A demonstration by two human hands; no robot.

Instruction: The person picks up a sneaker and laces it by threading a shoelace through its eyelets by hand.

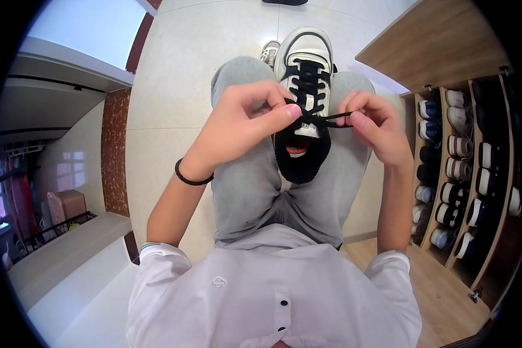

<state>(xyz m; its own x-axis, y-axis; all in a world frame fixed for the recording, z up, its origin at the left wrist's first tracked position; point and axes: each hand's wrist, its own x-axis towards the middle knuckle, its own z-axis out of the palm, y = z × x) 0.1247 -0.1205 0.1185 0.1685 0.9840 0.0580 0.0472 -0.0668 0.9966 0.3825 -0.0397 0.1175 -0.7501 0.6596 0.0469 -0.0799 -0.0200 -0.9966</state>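
Note:
A white and black sneaker [308, 49] rests on my lap between the knees, toe pointing away from me. Its dark opening, with a red patch inside, faces me. Black shoelaces [309, 87] criss-cross up the front and meet in a knot or crossing near the tongue. My left hand [246, 119] pinches lace at the left of that crossing, thumb against the fingers; part of the lace is hidden behind them. On the right, my right hand [377, 124] grips a looped stretch of lace between thumb and fingers, drawn out sideways from the shoe.
An open shoe cabinet [441, 174] with several pairs of shoes on its shelves stands at the right, its wooden door [441, 43] swung out. Another shoe [269, 52] is on the tiled floor [197, 69] beyond my knee. A ledge with a pinkish box [66, 207] is at the left.

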